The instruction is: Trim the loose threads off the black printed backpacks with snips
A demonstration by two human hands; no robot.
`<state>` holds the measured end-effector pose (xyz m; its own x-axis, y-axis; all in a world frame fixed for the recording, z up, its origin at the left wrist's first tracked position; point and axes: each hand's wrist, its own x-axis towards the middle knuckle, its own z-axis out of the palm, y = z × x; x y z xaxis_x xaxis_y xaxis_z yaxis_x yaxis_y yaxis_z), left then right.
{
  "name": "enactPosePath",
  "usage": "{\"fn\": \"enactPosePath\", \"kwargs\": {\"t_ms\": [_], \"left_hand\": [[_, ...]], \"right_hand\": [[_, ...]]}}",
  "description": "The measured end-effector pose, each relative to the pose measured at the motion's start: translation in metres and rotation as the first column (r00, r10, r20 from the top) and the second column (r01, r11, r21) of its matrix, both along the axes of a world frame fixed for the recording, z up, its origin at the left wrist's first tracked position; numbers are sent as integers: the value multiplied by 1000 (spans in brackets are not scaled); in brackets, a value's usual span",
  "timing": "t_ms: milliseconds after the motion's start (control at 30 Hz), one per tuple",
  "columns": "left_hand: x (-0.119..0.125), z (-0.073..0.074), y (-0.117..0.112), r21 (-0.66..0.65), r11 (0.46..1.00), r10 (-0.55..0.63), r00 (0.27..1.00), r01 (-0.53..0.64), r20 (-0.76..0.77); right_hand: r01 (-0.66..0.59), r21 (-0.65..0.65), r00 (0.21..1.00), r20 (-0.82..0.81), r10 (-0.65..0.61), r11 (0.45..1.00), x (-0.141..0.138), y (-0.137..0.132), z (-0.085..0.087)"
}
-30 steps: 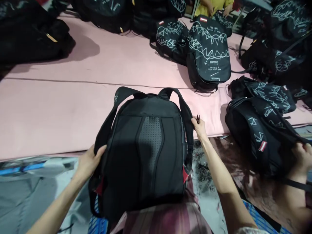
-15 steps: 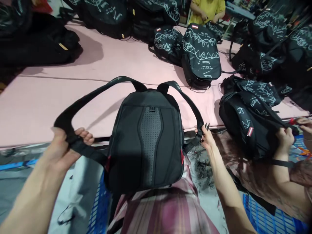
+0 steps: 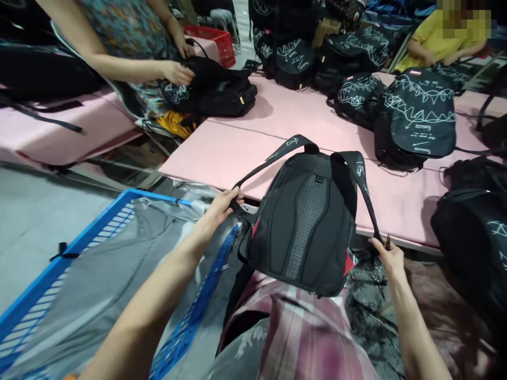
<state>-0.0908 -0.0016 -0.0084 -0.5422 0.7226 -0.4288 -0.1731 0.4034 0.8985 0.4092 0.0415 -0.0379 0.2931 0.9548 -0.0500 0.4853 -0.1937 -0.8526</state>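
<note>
A black backpack leans against the table edge over my lap, its padded back panel with a perforated centre strip turned toward me. My left hand is closed on the lower part of the left shoulder strap, pulling it out sideways. My right hand grips the right shoulder strap near its lower end. Dark pointed tips, seemingly of small thread snips, stick up from that hand; the rest is hidden. Red tabs show at the bag's lower sides.
Black backpacks with white scribble prints stand on the pink table. A blue crate lined with grey sheeting is at my left. Across the table one person's hands handle a black bag; another person in yellow works farther back.
The view has swung left, bringing the blue crate and a person at the far left into sight. Both straps remain held; the left strap now looks straighter and the backpack more tilted.
</note>
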Motion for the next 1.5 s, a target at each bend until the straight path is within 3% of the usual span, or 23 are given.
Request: {"fn": "enactPosePath", "kwargs": {"t_ms": [67,133,167,233,300,367,433,533,600,700,833,900,967,1067,1167,1333,1500], "left_hand": [[2,-13,-25,-46,999,-28,983,20,-183],[9,-24,-54,-96,993,-101,911,68,-400],[14,-30,-68,-152,980,-188,867,132,-462],[27,-39,-89,-300,903,-417,802,309,-428],[42,-43,-95,-398,793,-592,739,461,-323],[57,-42,-86,-457,739,-662,660,495,-356],[70,-34,-72,-485,722,-685,607,493,-402],[85,-16,-58,-468,673,-734,597,573,-324],[94,-6,-59,-424,647,-758,592,633,-273],[114,2,-66,-371,639,-765,607,673,-217],[146,6,-70,-336,588,-804,576,736,-147],[157,11,-65,-328,597,-800,574,732,-174],[163,19,-56,-308,646,-763,590,698,-265],[167,32,-44,-327,665,-743,549,672,-383],[178,38,-39,-366,613,-784,480,700,-393],[194,32,-41,-348,567,-820,473,747,-322],[186,19,-37,-355,575,-809,449,737,-378]], "right_hand": [[13,20,999,38,-13,1000,0,-25,0],[106,104,986,120,-119,989,-2,-64,1],[136,133,976,155,-156,982,-6,-87,1],[135,121,971,183,-156,983,-21,-137,0],[-96,-49,986,133,102,994,-46,-177,-3],[-235,-146,965,79,248,961,-74,-200,-7],[-212,-184,966,108,234,960,-93,-204,-7],[-68,-155,945,308,114,986,-97,-196,1],[-16,-134,909,411,71,991,-86,-193,9],[-41,-115,869,487,92,993,-62,-196,17],[-26,-48,750,660,51,998,-40,-194,28],[7,-7,734,679,-1,1000,-38,-188,36],[-2,34,741,671,-22,999,-42,-185,46],[-106,93,754,656,19,990,-60,-186,58],[-306,106,762,623,177,946,-94,-192,62],[-556,1,622,664,415,831,-151,-193,56],[-619,-97,581,611,537,779,-162,-187,50]]}}
